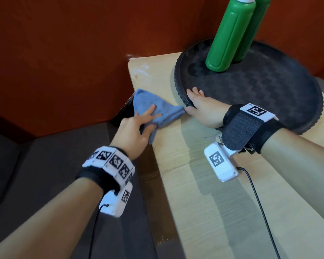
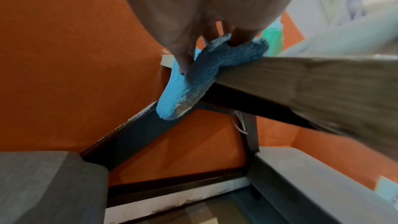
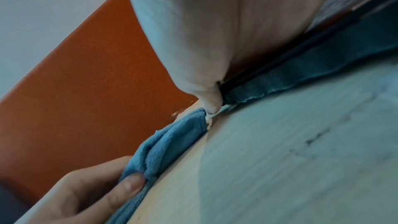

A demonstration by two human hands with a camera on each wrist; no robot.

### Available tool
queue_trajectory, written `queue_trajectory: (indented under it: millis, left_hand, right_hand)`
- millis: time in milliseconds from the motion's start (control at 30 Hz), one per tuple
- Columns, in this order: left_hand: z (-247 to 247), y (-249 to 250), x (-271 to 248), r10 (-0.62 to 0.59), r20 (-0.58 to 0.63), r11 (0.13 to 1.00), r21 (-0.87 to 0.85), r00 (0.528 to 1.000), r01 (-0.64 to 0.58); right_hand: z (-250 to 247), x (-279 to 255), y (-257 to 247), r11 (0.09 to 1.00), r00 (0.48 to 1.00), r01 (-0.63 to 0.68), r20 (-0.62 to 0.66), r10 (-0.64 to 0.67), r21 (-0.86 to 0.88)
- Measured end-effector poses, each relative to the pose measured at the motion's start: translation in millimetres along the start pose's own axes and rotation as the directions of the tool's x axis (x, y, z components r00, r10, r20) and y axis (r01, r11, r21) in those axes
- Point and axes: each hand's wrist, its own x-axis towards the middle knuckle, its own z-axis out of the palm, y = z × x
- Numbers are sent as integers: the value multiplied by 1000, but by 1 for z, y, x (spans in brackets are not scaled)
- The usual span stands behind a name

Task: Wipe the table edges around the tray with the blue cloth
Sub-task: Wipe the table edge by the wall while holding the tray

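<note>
The blue cloth (image 1: 166,107) lies over the left edge of the light wooden table (image 1: 195,202), beside the round black tray (image 1: 269,94). My left hand (image 1: 153,116) pinches it, fingers on top and thumb underneath. In the left wrist view the blue cloth (image 2: 206,67) wraps over the table's edge (image 2: 301,77) and hangs below it. My right hand (image 1: 192,100) grips the tray's near-left rim, fingers inside and thumb outside. The right wrist view shows the blue cloth (image 3: 172,142) touching that thumb, beside the tray rim (image 3: 301,72).
Two tall green bottles (image 1: 230,34) stand at the back of the tray. An orange wall (image 1: 64,53) lies close behind and left of the table. Grey seat cushions (image 1: 36,174) sit below on the left. Wrist-camera cables trail over the table's near part.
</note>
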Motion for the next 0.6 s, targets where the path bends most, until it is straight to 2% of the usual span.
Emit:
queue_trajectory:
  millis: [100,233,300,433,500,600]
  left_hand:
    - [4,2,-2,-44,-3,999,6,999,44]
    - [10,5,-41,26,63,998,-59,998,-22]
    - [7,3,-32,21,60,998,-54,998,-17]
    - [6,3,5,-78,-2,997,6,997,78]
    - [11,5,-9,-97,-5,995,-15,995,97]
    - [18,15,-55,4,51,999,-49,999,-2]
  right_hand:
    - [1,-1,-1,1000,1000,4,-8,-4,4]
    - [1,-2,0,1000,1000,-2,5,2,28]
    - [1,-2,-1,1000,1000,-7,6,7,30]
    - [0,-2,-2,1000,1000,-2,-9,3,7]
    - [1,-1,-2,1000,1000,-3,-5,3,16]
    - [0,0,-1,999,1000,-7,18,7,35]
